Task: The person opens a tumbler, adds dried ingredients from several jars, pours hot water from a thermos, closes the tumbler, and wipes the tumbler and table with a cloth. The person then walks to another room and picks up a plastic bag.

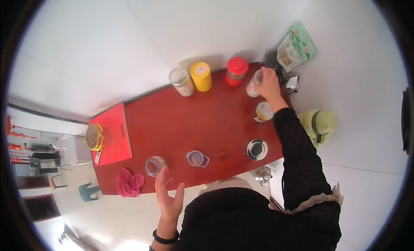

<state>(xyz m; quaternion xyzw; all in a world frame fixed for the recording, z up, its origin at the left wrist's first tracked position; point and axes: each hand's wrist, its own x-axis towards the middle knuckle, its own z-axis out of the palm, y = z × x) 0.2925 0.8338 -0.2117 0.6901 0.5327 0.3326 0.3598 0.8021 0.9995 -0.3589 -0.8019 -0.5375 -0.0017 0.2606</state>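
Note:
At the far right of the red tabletop (207, 121), my right hand (270, 86) is around the upper part of a clear labelled jar (252, 90). My fingers hide part of its rim. My left hand (169, 197) is raised at the table's front edge, fingers apart and holding nothing. Just beyond its fingertips stands a clear jar with a purple rim (155, 166). To the right of that jar is a purple lid (196, 158) with a tan stick-like piece on it. Close to my right wrist stands a tin with a white printed top (264, 111).
Along the wall stand a clear jar (181, 82), a yellow canister (201, 77) and a red canister (237, 71). A green pouch (297, 48) leans at the corner. Nearby are a green thermos (323, 125), a metal bowl (257, 149), a pink cloth (129, 183) and a red box (113, 134).

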